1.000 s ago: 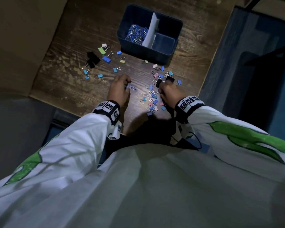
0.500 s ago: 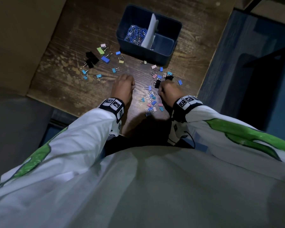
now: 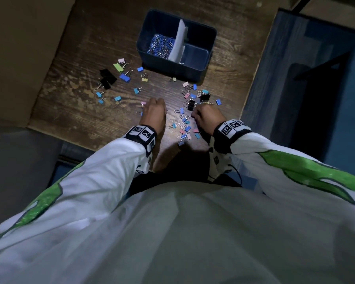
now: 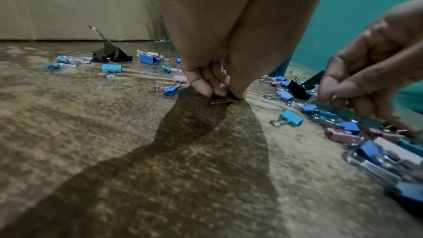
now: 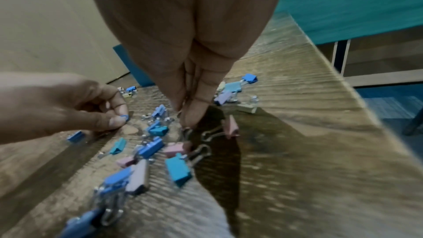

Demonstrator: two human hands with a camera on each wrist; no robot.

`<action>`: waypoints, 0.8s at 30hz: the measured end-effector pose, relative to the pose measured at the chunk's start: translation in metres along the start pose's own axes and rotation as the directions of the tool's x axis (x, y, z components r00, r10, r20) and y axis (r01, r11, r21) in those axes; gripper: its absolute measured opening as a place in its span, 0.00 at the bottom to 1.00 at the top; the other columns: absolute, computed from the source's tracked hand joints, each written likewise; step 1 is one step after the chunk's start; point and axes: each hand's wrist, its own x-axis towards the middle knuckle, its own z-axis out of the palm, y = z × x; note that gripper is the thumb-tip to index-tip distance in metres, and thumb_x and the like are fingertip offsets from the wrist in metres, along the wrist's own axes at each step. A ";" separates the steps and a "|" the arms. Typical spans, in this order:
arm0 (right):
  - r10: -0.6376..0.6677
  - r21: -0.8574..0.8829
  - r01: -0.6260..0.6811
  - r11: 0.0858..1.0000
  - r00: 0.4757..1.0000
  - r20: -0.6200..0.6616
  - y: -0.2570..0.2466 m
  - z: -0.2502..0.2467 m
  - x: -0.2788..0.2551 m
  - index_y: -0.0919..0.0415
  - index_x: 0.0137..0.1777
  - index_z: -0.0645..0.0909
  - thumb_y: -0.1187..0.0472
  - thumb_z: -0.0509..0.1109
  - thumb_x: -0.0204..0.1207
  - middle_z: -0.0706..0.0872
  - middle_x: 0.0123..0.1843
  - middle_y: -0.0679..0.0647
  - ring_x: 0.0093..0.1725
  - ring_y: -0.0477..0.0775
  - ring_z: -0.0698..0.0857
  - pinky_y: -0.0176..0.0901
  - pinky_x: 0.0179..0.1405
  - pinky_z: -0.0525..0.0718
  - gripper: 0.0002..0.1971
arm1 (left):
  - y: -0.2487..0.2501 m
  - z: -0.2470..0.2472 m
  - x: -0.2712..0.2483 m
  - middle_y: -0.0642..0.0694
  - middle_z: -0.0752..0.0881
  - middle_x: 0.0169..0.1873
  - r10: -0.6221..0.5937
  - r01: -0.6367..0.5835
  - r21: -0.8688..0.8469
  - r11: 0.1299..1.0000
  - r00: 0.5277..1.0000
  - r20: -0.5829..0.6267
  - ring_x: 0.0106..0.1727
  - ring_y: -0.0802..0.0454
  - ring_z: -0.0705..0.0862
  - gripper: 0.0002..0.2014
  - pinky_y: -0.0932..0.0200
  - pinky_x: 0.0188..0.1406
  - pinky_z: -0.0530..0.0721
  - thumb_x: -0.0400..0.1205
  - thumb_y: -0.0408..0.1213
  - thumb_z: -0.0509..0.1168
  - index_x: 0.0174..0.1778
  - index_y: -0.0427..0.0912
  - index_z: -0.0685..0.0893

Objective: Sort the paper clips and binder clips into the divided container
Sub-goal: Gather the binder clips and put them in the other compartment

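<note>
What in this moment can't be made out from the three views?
- What the right hand pinches: right wrist view, its own fingers cover it.
- The paper clip in the left hand: left wrist view, fingertips hide most of it.
- Right compartment of the container: head view, too dark to tell its contents.
- Nearest binder clips: right wrist view, motion-blurred.

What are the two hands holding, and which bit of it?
The left hand pinches a blue paper clip by its looped end. The right hand pinches something small at its fingertips; what cannot be told.
</note>
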 end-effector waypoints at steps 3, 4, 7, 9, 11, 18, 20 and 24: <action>0.037 0.040 -0.036 0.999 0.999 -0.008 -0.017 0.008 0.009 0.69 0.43 0.84 0.67 0.70 0.78 0.88 0.41 0.61 0.41 0.57 0.87 0.51 0.44 0.88 0.06 | 0.010 0.001 -0.004 0.39 0.79 0.50 0.057 -0.057 -0.056 0.997 0.998 -0.013 0.47 0.44 0.80 0.10 0.53 0.48 0.82 0.78 0.19 0.61 0.46 0.39 0.77; 0.069 0.050 -0.069 0.996 0.998 -0.006 -0.021 0.011 0.011 0.71 0.42 0.84 0.65 0.72 0.77 0.88 0.41 0.62 0.41 0.59 0.87 0.51 0.45 0.87 0.07 | 0.014 0.001 -0.005 0.42 0.79 0.48 0.074 -0.076 -0.085 0.993 0.997 -0.025 0.46 0.45 0.80 0.10 0.54 0.46 0.82 0.78 0.20 0.60 0.45 0.40 0.76; 0.098 0.064 -0.096 0.993 0.995 -0.023 -0.022 0.018 0.014 0.64 0.38 0.82 0.65 0.74 0.73 0.89 0.42 0.61 0.45 0.61 0.87 0.50 0.47 0.86 0.05 | 0.023 0.002 -0.008 0.45 0.82 0.44 0.129 -0.130 -0.177 0.976 0.992 -0.019 0.44 0.46 0.81 0.10 0.53 0.42 0.82 0.79 0.22 0.61 0.49 0.42 0.78; 0.090 0.039 -0.090 0.995 0.996 0.007 -0.020 0.017 0.012 0.60 0.34 0.81 0.70 0.69 0.72 0.90 0.40 0.59 0.44 0.60 0.88 0.48 0.45 0.86 0.08 | 0.023 0.006 -0.008 0.41 0.83 0.46 0.189 -0.185 -0.166 0.969 0.982 0.011 0.47 0.43 0.82 0.17 0.52 0.45 0.83 0.78 0.21 0.63 0.59 0.44 0.82; 0.082 0.032 -0.084 0.996 0.995 0.047 -0.015 0.013 0.010 0.66 0.35 0.83 0.74 0.64 0.71 0.90 0.40 0.61 0.42 0.61 0.89 0.52 0.44 0.88 0.09 | 0.019 0.007 -0.010 0.40 0.83 0.46 0.206 -0.202 -0.110 0.973 0.978 0.023 0.49 0.41 0.82 0.19 0.51 0.45 0.82 0.79 0.22 0.64 0.62 0.45 0.84; 0.085 -0.013 -0.084 0.996 0.996 0.038 -0.007 0.002 0.007 0.65 0.41 0.83 0.64 0.71 0.76 0.89 0.41 0.59 0.41 0.58 0.88 0.52 0.45 0.89 0.04 | -0.011 -0.010 -0.008 0.40 0.86 0.56 0.085 -0.093 -0.184 0.979 0.995 -0.049 0.54 0.44 0.85 0.13 0.49 0.56 0.85 0.83 0.28 0.65 0.63 0.42 0.84; 0.054 -0.066 -0.055 0.996 0.998 -0.016 -0.017 0.003 0.010 0.67 0.41 0.82 0.61 0.70 0.78 0.87 0.41 0.60 0.39 0.60 0.87 0.55 0.43 0.89 0.08 | -0.018 -0.016 -0.008 0.43 0.87 0.53 0.014 -0.034 -0.250 0.968 0.997 -0.081 0.51 0.49 0.85 0.10 0.50 0.53 0.86 0.82 0.31 0.67 0.59 0.42 0.84; -0.025 -0.147 0.020 0.989 0.999 -0.031 -0.031 0.011 0.016 0.64 0.48 0.81 0.60 0.69 0.78 0.82 0.54 0.61 0.47 0.63 0.85 0.56 0.48 0.86 0.06 | -0.029 -0.026 -0.014 0.46 0.89 0.46 -0.159 0.107 -0.345 0.933 0.979 -0.125 0.46 0.54 0.86 0.03 0.63 0.46 0.81 0.82 0.33 0.70 0.50 0.41 0.86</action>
